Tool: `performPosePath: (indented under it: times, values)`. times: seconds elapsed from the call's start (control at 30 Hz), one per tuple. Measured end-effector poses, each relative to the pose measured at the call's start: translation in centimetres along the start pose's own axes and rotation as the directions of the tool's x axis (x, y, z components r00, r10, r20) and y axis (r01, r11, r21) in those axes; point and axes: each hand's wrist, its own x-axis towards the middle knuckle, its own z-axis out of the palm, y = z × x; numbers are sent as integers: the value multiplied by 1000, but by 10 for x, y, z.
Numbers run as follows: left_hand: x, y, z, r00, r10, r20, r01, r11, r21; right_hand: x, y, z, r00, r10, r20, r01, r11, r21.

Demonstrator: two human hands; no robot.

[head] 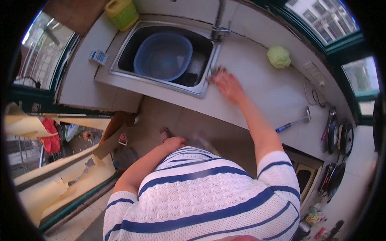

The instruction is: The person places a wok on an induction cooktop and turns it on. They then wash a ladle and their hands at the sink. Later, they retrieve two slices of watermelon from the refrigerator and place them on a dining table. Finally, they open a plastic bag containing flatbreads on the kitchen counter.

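My right hand grips a crumpled greyish-brown rag and presses it on the pale countertop, right beside the right rim of the steel sink. Inside the sink sits a blue plastic basin, which seems to hold water. A dark object, too unclear to name, lies in the sink near the basin's lower right. My left hand is held low in front of my striped shirt, away from the counter. Its fingers are partly hidden, and no object shows in it.
A chrome faucet rises behind the sink. Against the back wall rests a pale green cabbage. A blue-handled ladle or spatula and several pans occupy the right side. On the left stand a yellow-green jug and a small box.
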Motion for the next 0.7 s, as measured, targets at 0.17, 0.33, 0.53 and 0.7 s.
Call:
performPosePath:
  times: [0.17, 0.33, 0.53, 0.7]
  values:
    - [-1, 19, 1, 995, 39, -92, -37, 999, 19, 64, 26, -46, 723, 442, -531, -580, 806, -120]
    - [22, 13, 11, 995, 89, 41, -86, 994, -64, -9, -38, -47, 811, 213, -545, -182, 977, 111]
    - [45, 28, 13, 955, 216, 205, -222, 975, 3, -212, -150, -24, 472, 857, -206, -636, 493, 594]
    - [54, 50, 36, 868, 276, 413, -376, 908, 184, -357, -254, 5, -6, 994, 107, -807, -68, 587]
